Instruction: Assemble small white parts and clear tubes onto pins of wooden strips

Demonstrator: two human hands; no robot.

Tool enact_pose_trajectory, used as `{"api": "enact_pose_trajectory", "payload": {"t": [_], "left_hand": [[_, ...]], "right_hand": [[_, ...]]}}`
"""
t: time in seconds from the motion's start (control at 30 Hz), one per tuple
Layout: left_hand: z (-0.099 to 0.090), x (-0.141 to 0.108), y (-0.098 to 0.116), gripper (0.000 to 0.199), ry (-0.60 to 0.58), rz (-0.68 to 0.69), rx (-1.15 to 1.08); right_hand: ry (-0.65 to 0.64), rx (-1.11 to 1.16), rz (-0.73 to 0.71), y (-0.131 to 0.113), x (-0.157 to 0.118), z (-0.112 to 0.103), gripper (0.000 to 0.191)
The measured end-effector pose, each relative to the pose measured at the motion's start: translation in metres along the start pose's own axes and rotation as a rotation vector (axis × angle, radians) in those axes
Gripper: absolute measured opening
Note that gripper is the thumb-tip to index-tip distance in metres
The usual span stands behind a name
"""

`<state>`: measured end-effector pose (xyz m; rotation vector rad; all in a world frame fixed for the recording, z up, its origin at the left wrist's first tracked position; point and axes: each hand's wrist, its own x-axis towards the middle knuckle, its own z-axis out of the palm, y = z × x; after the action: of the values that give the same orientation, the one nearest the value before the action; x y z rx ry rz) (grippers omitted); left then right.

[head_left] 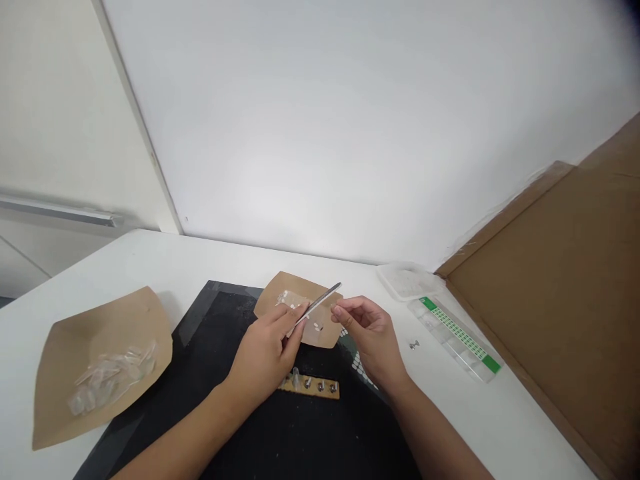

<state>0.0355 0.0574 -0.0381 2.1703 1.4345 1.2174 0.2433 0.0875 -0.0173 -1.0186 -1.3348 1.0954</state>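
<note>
My left hand (270, 343) is closed on a thin metal tool (323, 300), like tweezers, whose tip points up and right. A small white piece shows beside the tool near my fingers. To its right, my right hand (370, 333) has thumb and fingertips pinched together; what they hold is too small to name. Both hands are over or beside a brown paper tray (285, 283) with small white and clear pieces. Just below them a yellowish strip (315, 393) lies on the black mat (300, 440), with several small metal parts standing in it.
At the left, a larger brown tray (125, 313) holds clear plastic pieces. On the right are small metal parts (414, 345), a clear compartment box (450, 340) with a green-edged label and a translucent container (407, 281). Cardboard (560, 267) stands along the right edge.
</note>
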Motion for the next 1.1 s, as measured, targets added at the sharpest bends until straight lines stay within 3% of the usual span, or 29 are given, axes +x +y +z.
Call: {"api": "enact_pose_trajectory", "payload": {"t": [0.13,0.27,0.4,0.53,0.7,0.83,0.97,1.1], "left_hand": [[-0.001,0.001,0.003,0.052,-0.094,-0.048,0.075],[-0.004,0.001,0.010,0.050,-0.186,-0.058,0.049],[-0.008,0.003,0.016,0.041,-0.154,-0.072,-0.101],[-0.009,0.006,0.018,0.033,-0.093,-0.141,-0.207],[-0.005,0.006,0.016,0.027,-0.085,-0.191,-0.359],[-0.004,0.005,0.017,0.026,-0.057,-0.280,-0.467],[-0.006,0.007,0.021,0.025,-0.062,-0.308,-0.539],[-0.006,0.009,0.023,0.026,-0.066,-0.329,-0.600]], "right_hand": [[-0.045,0.035,0.030,0.001,-0.003,0.000,0.025],[-0.094,0.115,0.074,0.006,-0.006,0.003,0.027],[-0.095,0.187,0.133,0.009,-0.007,0.005,0.027],[-0.094,0.161,0.094,0.010,-0.007,0.006,0.025],[-0.085,0.014,-0.078,0.010,-0.010,0.009,0.017],[-0.061,-0.258,-0.336,0.004,-0.014,0.007,0.004],[-0.126,-0.547,-0.644,-0.003,-0.020,0.004,0.022],[-0.143,-0.662,-0.668,-0.004,-0.024,-0.001,0.025]]}}
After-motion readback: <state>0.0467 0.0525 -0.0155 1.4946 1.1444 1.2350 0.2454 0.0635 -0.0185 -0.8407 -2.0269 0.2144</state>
